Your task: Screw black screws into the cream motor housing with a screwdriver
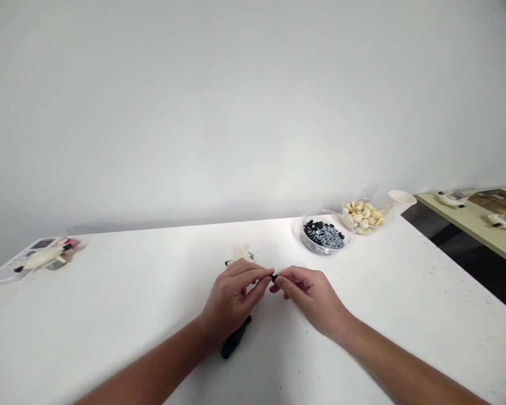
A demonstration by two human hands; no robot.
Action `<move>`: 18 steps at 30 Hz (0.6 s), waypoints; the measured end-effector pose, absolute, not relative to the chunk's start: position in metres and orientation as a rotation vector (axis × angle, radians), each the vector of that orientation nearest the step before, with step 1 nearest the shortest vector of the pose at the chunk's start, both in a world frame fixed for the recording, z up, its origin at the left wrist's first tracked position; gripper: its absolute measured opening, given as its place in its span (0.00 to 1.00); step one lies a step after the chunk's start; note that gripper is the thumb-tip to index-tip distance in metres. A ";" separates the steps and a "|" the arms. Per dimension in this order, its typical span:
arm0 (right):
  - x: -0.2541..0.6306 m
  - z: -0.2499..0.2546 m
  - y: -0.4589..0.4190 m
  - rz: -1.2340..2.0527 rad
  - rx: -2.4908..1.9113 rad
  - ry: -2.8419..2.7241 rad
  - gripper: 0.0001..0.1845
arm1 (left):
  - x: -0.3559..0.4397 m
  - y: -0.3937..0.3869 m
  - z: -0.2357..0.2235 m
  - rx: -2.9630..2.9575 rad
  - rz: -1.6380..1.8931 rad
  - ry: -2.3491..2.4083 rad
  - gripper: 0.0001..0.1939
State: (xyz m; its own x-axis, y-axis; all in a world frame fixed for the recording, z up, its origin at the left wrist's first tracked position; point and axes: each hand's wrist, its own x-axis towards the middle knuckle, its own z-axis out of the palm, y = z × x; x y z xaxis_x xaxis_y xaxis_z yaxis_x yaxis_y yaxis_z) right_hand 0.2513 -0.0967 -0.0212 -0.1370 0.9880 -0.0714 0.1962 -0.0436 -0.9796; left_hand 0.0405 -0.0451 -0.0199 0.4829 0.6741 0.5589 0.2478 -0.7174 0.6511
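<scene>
Left hand: the left hand (231,299) is raised over the worktop (109,298), its thumb and fingertips closed in a tight pinch toward the small black part.

Right hand: the right hand (314,298) comes in from the other side, its fingertips closed on the same small black part, so neither grip is released.

Held part: the small black part (274,277) sits between the two sets of fingertips, just above the worktop. It is tiny in this view, so I can't tell whether both hands bear its weight or what shape it has.

Handling: fingertips, not palms, control the part, which suits something this small. The hands stay close together, with the part in open sight between them.

Nearby: a black tool handle (235,340), probably a screwdriver's, lies on the worktop partly beneath the left hand. A white plastic piece with black ends (240,254) lies just beyond the hands.

Dishes: a clear round dish (302,230) holds black blocks (314,229) and silver screws (334,239). Beside it, a second clear dish (382,222) holds cream shell-shaped pieces (362,216), next to a white paper cup (401,199).

Far left: a white assembly with black ends (44,257) lies at the worktop's edge.
</scene>
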 end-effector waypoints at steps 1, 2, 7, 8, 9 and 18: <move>0.251 -0.021 -0.097 1.263 -1.324 -1.438 0.18 | 0.041 -0.045 -0.019 2.238 1.152 0.757 0.14; 0.251 -0.020 -0.098 1.260 -1.320 -1.445 0.18 | 0.041 -0.046 -0.019 2.232 1.151 0.755 0.15; 0.250 -0.017 -0.100 1.153 -1.273 -1.551 0.16 | 0.042 -0.049 -0.016 2.206 1.135 0.761 0.14; 0.250 -0.017 -0.101 1.127 -1.262 -1.577 0.16 | 0.042 -0.050 -0.015 2.209 1.124 0.769 0.13; 0.250 -0.017 -0.101 1.107 -1.251 -1.603 0.16 | 0.042 -0.051 -0.014 2.216 1.110 0.782 0.13; 0.253 -0.014 -0.103 1.075 -1.186 -1.808 0.13 | 0.039 -0.056 -0.010 2.384 0.703 0.819 0.07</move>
